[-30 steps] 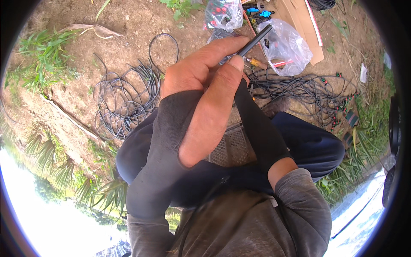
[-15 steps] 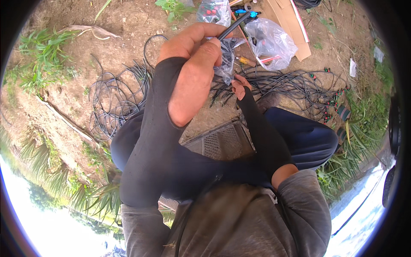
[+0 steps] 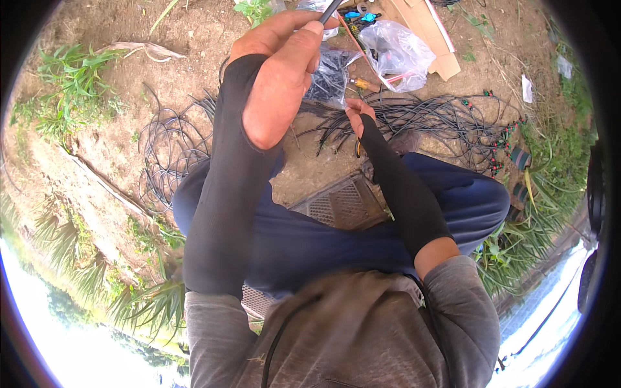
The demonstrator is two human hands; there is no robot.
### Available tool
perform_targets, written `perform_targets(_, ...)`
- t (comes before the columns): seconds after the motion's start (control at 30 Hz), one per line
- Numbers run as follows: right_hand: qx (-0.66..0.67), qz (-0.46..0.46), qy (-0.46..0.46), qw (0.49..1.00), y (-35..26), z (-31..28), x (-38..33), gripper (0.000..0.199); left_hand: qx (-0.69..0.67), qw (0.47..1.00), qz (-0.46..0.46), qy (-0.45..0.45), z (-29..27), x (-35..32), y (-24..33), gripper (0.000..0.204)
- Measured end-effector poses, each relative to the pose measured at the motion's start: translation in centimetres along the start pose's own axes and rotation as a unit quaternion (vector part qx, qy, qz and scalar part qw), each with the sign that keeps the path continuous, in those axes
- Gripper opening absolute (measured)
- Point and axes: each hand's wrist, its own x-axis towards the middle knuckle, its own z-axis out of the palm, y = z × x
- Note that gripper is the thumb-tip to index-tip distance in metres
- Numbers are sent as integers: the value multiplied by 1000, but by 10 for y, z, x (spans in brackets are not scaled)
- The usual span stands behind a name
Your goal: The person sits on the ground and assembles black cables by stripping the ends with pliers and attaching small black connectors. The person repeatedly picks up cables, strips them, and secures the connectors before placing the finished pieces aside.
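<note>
My left hand (image 3: 279,81) is raised, thumb and fingers pinching a black tube (image 3: 330,10) that runs out past the top edge. Beyond it on the ground lies a clear plastic bag of small black parts (image 3: 328,77). My right hand (image 3: 357,115) is at the near right corner of that bag, its fingertips closed on the plastic. A long bundle of thin black tubing (image 3: 440,115) with red and green fittings spreads just beyond and to the right of that hand.
A loose tubing coil (image 3: 169,139) lies left. Beyond the bundle are a yellow-handled tool (image 3: 366,85), another clear bag (image 3: 398,55), blue valves (image 3: 368,17) and a cardboard box (image 3: 424,29). A plastic crate (image 3: 341,204) sits between my legs.
My left hand has moved up and away with the tube, which now partly leaves the view. The bag of black parts shows more fully, with my right hand still at its corner.
</note>
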Motion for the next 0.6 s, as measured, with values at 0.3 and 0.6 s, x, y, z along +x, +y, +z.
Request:
perform_targets(0.3, -303, -62, -85, 947, -14, 43, 43, 27, -53, 997, -52, 19, -3, 27, 3, 27)
perform_targets(0.6, 69, -23, 202, 977, -34, 8, 58, 24, -95, 994, -54, -22, -2, 32, -3, 25)
